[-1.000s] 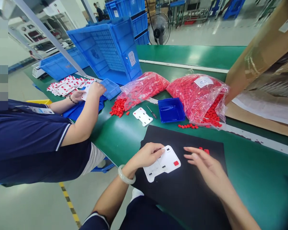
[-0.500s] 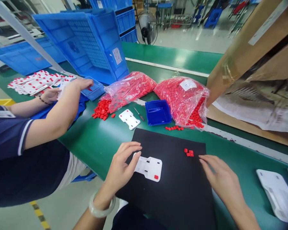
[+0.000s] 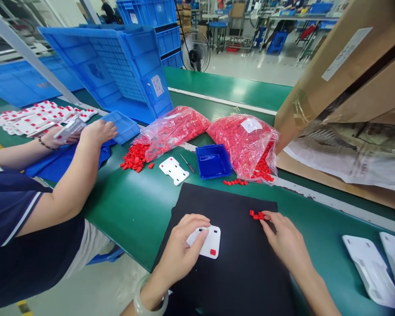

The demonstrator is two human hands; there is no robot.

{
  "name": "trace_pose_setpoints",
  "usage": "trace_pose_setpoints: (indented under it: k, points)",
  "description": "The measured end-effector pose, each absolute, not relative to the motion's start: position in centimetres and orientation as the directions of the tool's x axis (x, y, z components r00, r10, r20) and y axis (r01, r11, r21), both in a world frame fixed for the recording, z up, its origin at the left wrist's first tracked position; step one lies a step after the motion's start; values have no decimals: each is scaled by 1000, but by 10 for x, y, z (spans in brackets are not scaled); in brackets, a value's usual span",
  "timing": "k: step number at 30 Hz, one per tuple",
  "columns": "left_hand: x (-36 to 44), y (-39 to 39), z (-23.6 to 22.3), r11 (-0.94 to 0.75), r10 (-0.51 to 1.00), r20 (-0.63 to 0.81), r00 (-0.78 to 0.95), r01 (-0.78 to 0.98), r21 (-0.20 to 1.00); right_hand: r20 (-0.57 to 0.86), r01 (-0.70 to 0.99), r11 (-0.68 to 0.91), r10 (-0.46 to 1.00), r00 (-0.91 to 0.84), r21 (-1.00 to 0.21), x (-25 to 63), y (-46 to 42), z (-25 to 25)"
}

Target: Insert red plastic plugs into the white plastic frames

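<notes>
1. **Workpiece:** A white plastic plate (image 3: 213,240) is lying flat on a black sheet (image 3: 237,276), directly beneath the left hand (image 3: 179,250). A red plastic piece (image 3: 213,252) is sitting in the plate's corner, just right of the left hand's fingers.
2. **Progress:** That corner is showing as filled. Two dark slots (image 3: 208,228) are showing open, with nothing red in them, just beyond the fingertips. The part of the plate under the left hand is hidden, so its condition cannot be confirmed.
3. **Left hand:** The fingers are lying close together and curving over the plate, pressing on it. No pinch is visible.
4. **Right hand:** The right hand (image 3: 285,241) is resting on the black sheet, its fingers loosely gathered. Its fingertips are reaching a small cluster of loose red pieces (image 3: 256,215) just ahead. Whether a piece is pinched cannot be determined.
5. **Supply:** Further ahead of the right hand, a blue tray (image 3: 213,161) is standing between two plastic bags of red pieces (image 3: 246,145) on the green bench (image 3: 128,215). A second white plate (image 3: 174,170) is lying left of the tray. Two white covers (image 3: 371,272) are lying well right of the right hand.
6. **Adjacent station:** Left of the left hand, a co-worker's hand (image 3: 97,134) is resting on a tilted blue bin (image 3: 120,127).
</notes>
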State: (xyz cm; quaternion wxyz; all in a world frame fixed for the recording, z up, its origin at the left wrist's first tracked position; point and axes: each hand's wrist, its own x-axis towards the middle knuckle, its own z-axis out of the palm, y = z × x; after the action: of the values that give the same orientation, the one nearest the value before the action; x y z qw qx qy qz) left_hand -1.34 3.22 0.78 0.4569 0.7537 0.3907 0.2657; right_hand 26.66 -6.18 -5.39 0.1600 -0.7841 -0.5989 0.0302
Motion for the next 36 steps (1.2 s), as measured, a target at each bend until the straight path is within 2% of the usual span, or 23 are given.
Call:
trace_pose_setpoints:
  k: [10,13,14,16,19,21,24,27,30,33,36]
  points:
    - [-8,24,8,-242,795,27,607,277,930,157,940,-147,967,202,-307,253,-31,-50]
    - [-7,24,8,-160,803,-15,595,239,958,177,926,-151,959,222,-345,244,-26,-40]
    - [-5,24,7,-100,803,-55,594,224,969,185,916,-144,956,226,-375,238,-27,-33]
    - [0,23,5,74,777,-159,610,162,984,179,837,-98,957,227,-538,220,-29,-18]
    - [8,21,-1,349,715,-231,660,-51,936,115,533,0,976,183,-846,189,-32,2]
    - [11,21,-4,446,715,-225,662,-184,876,110,414,40,983,147,-909,174,-32,8]
    - [7,24,-5,484,735,-247,632,-233,843,200,513,118,974,107,-850,162,-29,7]
    - [0,29,-3,469,747,-248,616,-224,855,348,671,252,937,10,-697,158,-25,7]
    - [-7,33,-1,416,766,-213,607,-215,884,474,757,380,874,-106,-532,154,-22,15]
    - [-11,36,-3,347,788,-176,590,-190,919,482,802,431,851,-209,-413,157,-10,26]
    - [-14,40,-8,234,851,-148,503,-112,966,458,862,412,853,-251,-295,177,24,32]
